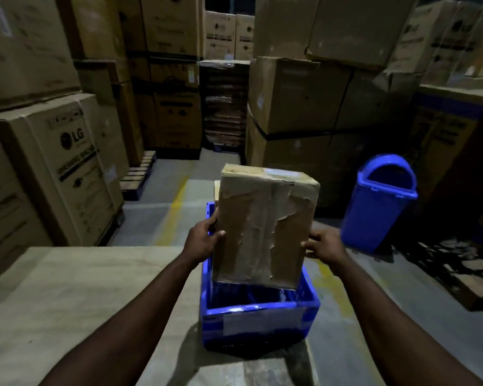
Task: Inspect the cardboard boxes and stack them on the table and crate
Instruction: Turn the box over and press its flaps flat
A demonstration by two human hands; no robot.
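Dim warehouse, big cartons (299, 96) stacked high all around the back and both sides, a few on the left printed with LG logos. Concrete floor (165, 190) has a faded yellow line running away from the camera. The table (67, 288) takes up the lower left, pale top, with nothing sitting on the part that shows. Over on the right there's a blue bin (379, 201) standing upright on the floor, well apart from everything else. Right against the table's right edge sits a blue crate (260, 321), open on top, white label on its near wall. The box (265, 227) is held up on end over the crate, its lower edge about level with the rim; pretty beat up, tape peeling and the outer paper torn down the front. Another box edge pokes out just behind it on the left. Left hand (204, 240) is clamped on the box's left side, thumb across the front, fingers wrapped behind. Right hand (324, 246) grips the right edge lower down, fingers curled around it.
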